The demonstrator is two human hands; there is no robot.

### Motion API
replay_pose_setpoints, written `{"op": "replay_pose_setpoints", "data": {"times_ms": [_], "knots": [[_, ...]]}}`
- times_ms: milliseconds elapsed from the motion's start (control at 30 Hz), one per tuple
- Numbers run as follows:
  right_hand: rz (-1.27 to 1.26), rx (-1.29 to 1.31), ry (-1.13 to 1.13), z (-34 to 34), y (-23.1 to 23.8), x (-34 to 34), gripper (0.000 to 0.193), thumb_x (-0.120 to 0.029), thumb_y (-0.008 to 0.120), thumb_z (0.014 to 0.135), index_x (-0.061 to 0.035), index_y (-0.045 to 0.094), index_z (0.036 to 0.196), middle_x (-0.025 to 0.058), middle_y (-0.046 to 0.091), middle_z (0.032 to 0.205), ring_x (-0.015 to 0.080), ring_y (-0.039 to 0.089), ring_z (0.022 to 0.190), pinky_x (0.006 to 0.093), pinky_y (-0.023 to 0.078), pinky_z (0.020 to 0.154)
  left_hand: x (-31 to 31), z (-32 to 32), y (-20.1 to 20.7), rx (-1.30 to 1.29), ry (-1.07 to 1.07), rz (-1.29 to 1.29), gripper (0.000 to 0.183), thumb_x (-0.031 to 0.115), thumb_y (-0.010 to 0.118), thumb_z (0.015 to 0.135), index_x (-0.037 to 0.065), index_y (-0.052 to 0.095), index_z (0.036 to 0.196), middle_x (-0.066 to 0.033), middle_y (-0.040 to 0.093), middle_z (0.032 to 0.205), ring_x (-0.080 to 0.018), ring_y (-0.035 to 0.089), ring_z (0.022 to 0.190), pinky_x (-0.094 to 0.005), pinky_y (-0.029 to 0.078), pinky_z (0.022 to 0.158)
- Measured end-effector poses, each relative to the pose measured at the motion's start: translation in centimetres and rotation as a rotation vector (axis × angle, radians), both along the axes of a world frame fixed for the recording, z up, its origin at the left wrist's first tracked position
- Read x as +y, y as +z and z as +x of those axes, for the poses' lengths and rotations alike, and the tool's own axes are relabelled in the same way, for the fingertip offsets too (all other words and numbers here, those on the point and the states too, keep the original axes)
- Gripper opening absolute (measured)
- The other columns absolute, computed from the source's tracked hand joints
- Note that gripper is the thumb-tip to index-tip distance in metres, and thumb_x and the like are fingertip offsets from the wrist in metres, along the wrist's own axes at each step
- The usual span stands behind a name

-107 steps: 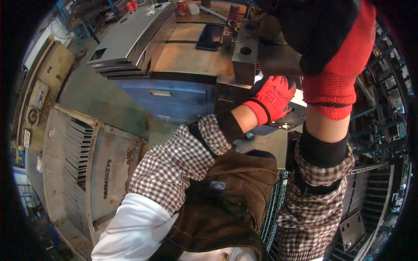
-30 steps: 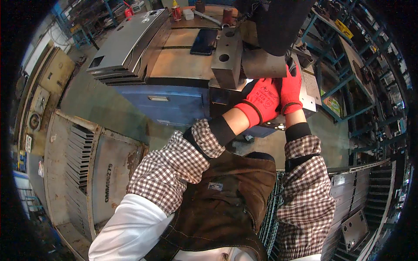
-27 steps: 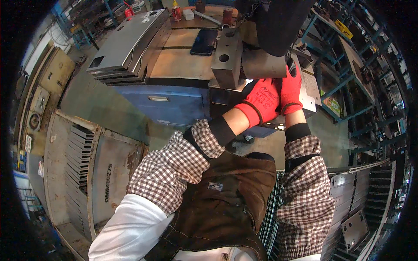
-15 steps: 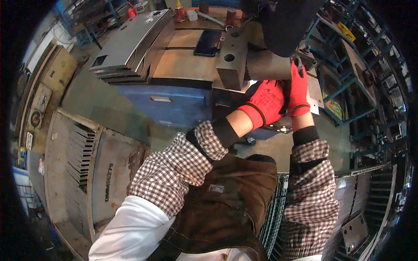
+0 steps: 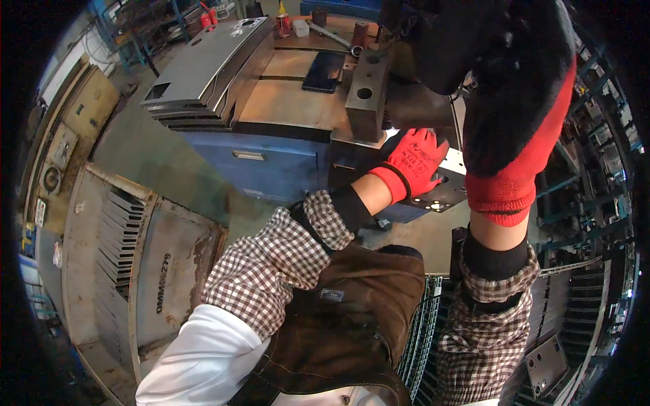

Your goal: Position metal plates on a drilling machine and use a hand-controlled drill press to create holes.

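Observation:
My left hand [image 5: 412, 164], in a red glove, is closed on the near edge of a bent sheet-metal panel [image 5: 455, 164] with holes, its thumb toward the front face. Just beyond it stands a thick steel block [image 5: 365, 95] with round holes in its top and side. My right hand [image 5: 518, 128], in a red glove with a black palm, is raised close to the camera, apart from the panel. Its fingers blend into the dark machine part [image 5: 440, 47] above, so I cannot make out whether they hold anything.
On the bench lie a dark phone [image 5: 323, 72], a wrench [image 5: 332, 35] and a red bottle [image 5: 282, 26]. Stacked metal panels [image 5: 210, 61] cover its left side. A blue cabinet [image 5: 264, 162] is below, a rusty metal casing [image 5: 179, 271] at left, wire mesh [image 5: 421, 338] near my right side.
My right hand has left the panel beside my left hand and risen toward the camera, uncovering more of the panel. My left hand stays at nearly the same place.

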State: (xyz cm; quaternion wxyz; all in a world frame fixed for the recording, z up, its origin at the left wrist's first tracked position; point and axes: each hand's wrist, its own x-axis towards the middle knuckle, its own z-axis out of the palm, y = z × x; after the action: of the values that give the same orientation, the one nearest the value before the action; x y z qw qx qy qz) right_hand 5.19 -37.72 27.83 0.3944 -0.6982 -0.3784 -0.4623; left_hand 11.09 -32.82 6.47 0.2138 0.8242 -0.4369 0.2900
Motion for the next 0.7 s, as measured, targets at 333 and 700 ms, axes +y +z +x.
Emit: {"op": "replay_pose_setpoints", "data": {"times_ms": [333,700], "knots": [[-0.053,0.058,-0.028,-0.1,0.8,1.1,0.042,-0.016,0.053,0.105,-0.0064,0.052,0.146,0.0149,0.056,0.136,0.0225,0.060,0.121,0.0356,0.050,0.101,-0.1,-0.8,0.1,0.024,0.036,0.053,0.070,0.048,0.075,0.078,0.004,0.057,0.130,-0.0252,0.062,0.123,-0.0387,0.052,0.121,-0.0492,0.036,0.108],[0.040,0.047,0.001,0.0,1.4,1.7,0.042,-0.013,0.054,0.105,-0.0079,0.054,0.146,0.0139,0.055,0.134,0.0216,0.061,0.118,0.0339,0.053,0.096,-0.5,-0.6,-0.8,-0.035,0.053,0.035,0.068,0.048,0.075,0.079,0.005,0.058,0.129,-0.0248,0.062,0.123,-0.0390,0.051,0.123,-0.0501,0.035,0.108]]}}
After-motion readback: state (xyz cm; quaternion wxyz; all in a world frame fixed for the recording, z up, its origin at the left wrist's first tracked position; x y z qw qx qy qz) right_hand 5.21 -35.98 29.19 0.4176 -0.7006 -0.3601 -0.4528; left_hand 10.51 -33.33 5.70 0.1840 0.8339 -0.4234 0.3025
